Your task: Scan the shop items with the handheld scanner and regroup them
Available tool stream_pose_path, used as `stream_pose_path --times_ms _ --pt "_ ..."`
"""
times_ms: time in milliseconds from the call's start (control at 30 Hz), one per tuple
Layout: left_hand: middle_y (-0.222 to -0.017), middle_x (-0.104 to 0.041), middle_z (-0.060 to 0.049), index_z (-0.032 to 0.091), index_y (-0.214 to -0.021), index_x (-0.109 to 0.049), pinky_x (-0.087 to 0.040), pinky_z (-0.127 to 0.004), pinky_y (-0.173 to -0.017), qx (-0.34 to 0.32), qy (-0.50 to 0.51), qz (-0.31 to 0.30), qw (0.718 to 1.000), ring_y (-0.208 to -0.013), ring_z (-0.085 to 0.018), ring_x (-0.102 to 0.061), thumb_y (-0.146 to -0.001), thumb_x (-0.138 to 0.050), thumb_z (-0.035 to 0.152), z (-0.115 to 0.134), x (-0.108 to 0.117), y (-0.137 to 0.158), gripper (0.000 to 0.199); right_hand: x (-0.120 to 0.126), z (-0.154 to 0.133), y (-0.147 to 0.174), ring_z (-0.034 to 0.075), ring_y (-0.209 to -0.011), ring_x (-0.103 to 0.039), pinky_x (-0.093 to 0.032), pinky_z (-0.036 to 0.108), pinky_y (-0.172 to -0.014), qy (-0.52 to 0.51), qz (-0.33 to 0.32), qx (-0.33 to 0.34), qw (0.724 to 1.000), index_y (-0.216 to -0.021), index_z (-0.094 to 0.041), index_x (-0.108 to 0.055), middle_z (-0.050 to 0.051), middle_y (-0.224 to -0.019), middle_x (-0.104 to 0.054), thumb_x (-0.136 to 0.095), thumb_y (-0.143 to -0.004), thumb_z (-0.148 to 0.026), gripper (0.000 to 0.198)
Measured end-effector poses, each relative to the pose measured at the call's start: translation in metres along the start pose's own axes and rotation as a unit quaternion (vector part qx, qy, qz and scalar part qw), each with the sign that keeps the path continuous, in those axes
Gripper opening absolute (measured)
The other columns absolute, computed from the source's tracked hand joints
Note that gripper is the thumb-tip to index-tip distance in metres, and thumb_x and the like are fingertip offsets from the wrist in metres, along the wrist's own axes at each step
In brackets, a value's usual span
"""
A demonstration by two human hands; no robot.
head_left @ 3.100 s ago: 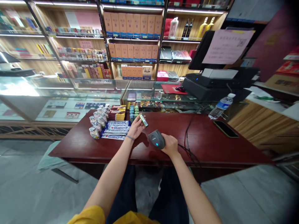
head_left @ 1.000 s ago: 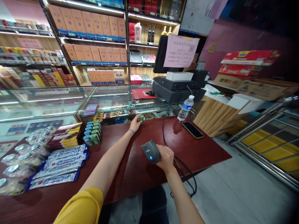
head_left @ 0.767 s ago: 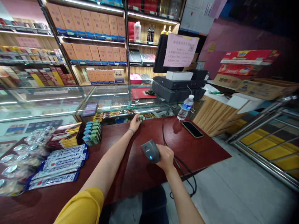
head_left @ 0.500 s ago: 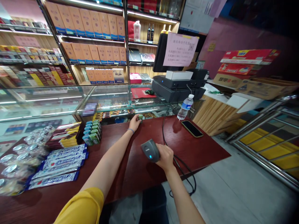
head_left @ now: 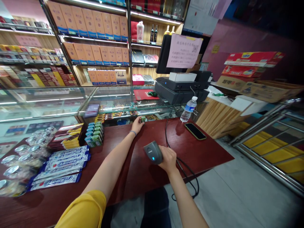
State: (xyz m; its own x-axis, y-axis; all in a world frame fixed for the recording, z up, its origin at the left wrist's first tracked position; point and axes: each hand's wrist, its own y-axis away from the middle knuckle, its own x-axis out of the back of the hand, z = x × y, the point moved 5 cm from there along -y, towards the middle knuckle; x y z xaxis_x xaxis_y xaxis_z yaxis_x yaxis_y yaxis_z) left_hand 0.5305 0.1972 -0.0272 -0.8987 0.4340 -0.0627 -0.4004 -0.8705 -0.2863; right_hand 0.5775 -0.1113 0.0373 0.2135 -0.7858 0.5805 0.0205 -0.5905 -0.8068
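My right hand (head_left: pixel 168 158) is wrapped round the handle of a dark grey barcode scanner (head_left: pixel 152 152), held over the table with a small blue light glowing on its head. Farther off, at the table's back edge, my left hand (head_left: pixel 136 125) has its fingers closed on a small green container (head_left: pixel 143 119); its far side and label are hidden or too small to read. Similar small green containers (head_left: pixel 97 134) stand in rows with blue ones (head_left: pixel 89 134) on the table's left part.
Blue-and-white packets (head_left: pixel 61 167), chocolate packs (head_left: pixel 68 136) and lidded jars (head_left: pixel 22 161) fill the left. A phone (head_left: pixel 195 131), water bottle (head_left: pixel 189 109) and black cable (head_left: pixel 166 133) are at the right. Behind lies a glass display counter (head_left: pixel 114 95) with a monitor (head_left: pixel 163 53).
Hardly anything differs. Both hands keep their places with the scanner and the green container, and the view has shifted very slightly.
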Motion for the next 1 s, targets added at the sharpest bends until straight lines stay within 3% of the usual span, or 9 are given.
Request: stream_pose_path --times_ms 133,300,400,533,667,767,867,1000 --pt "-0.121 -0.056 -0.012 0.019 -0.126 -0.057 -0.040 -0.044 -0.104 -0.013 -0.026 0.025 0.999 -0.117 -0.026 -0.052 -0.059 -0.077 0.007 0.013 0.007 0.020 0.071 0.001 -0.002 -0.001 0.018 -0.072 -0.064 -0.043 0.031 -0.067 0.012 0.007 0.013 1.000 -0.106 -0.015 -0.057 0.007 -0.082 -0.069 -0.051 -0.082 -0.034 0.032" --pt "-0.129 -0.051 -0.011 0.025 -0.131 -0.054 -0.041 -0.046 -0.104 -0.004 0.010 0.026 1.000 -0.122 -0.027 -0.050 -0.065 -0.076 0.011 0.048 0.032 0.079 0.071 0.000 0.000 0.001 0.019 -0.072 -0.064 -0.044 0.030 -0.067 0.021 -0.003 0.034 0.999 -0.108 -0.016 -0.057 0.007 -0.084 -0.070 -0.053 -0.082 -0.033 0.032" --pt "-0.120 -0.058 -0.010 0.024 -0.121 -0.062 -0.043 -0.042 -0.102 -0.036 0.031 0.019 0.999 -0.114 -0.024 -0.055 -0.071 -0.074 0.015 0.082 0.063 0.118 0.052 -0.002 -0.003 -0.001 0.020 -0.071 -0.064 -0.044 0.030 -0.067 0.039 0.001 0.055 0.998 -0.109 -0.015 -0.058 0.007 -0.085 -0.071 -0.054 -0.080 -0.028 0.032" --pt "-0.109 -0.063 -0.009 0.022 -0.112 -0.067 -0.047 -0.036 -0.094 -0.098 -0.065 0.074 0.990 -0.102 -0.021 -0.059 -0.078 -0.070 0.021 0.125 0.125 0.159 0.034 -0.009 -0.021 -0.010 0.020 -0.072 -0.065 -0.044 0.029 -0.066 0.036 -0.022 0.062 0.997 -0.111 -0.015 -0.059 0.008 -0.087 -0.071 -0.054 -0.078 -0.026 0.035" --pt "-0.099 -0.063 -0.007 0.021 -0.110 -0.065 -0.049 -0.033 -0.083 -0.140 -0.210 0.180 0.951 -0.092 -0.019 -0.060 -0.084 -0.063 0.024 0.151 0.191 0.186 0.026 -0.025 -0.057 -0.021 0.019 -0.070 -0.063 -0.042 0.028 -0.065 0.016 -0.027 0.042 0.999 -0.108 -0.014 -0.060 0.007 -0.079 -0.070 -0.056 -0.078 -0.031 0.035" --pt "-0.097 -0.062 -0.007 0.019 -0.106 -0.065 -0.049 -0.032 -0.080 -0.172 -0.317 0.210 0.909 -0.092 -0.019 -0.059 -0.086 -0.060 0.024 0.164 0.224 0.196 0.021 -0.043 -0.089 -0.024 0.019 -0.070 -0.063 -0.042 0.028 -0.066 0.012 -0.031 0.033 0.999 -0.106 -0.015 -0.061 0.007 -0.080 -0.070 -0.055 -0.077 -0.032 0.034" --pt "-0.102 -0.062 -0.008 0.019 -0.107 -0.064 -0.049 -0.034 -0.084 -0.190 -0.384 0.217 0.877 -0.098 -0.021 -0.057 -0.087 -0.058 0.023 0.169 0.240 0.199 0.022 -0.056 -0.114 -0.023 0.019 -0.072 -0.063 -0.041 0.028 -0.067 0.001 -0.031 0.049 0.998 -0.105 -0.014 -0.061 0.008 -0.084 -0.070 -0.052 -0.078 -0.031 0.032" --pt "-0.115 -0.060 -0.011 0.020 -0.112 -0.065 -0.041 -0.042 -0.101 -0.190 -0.465 0.181 0.845 -0.112 -0.026 -0.052 -0.084 -0.062 0.024 0.161 0.239 0.197 0.029 -0.060 -0.127 -0.018 0.018 -0.072 -0.062 -0.038 0.029 -0.067 -0.018 -0.032 0.094 0.995 -0.107 -0.012 -0.060 0.007 -0.084 -0.069 -0.051 -0.081 -0.033 0.034"
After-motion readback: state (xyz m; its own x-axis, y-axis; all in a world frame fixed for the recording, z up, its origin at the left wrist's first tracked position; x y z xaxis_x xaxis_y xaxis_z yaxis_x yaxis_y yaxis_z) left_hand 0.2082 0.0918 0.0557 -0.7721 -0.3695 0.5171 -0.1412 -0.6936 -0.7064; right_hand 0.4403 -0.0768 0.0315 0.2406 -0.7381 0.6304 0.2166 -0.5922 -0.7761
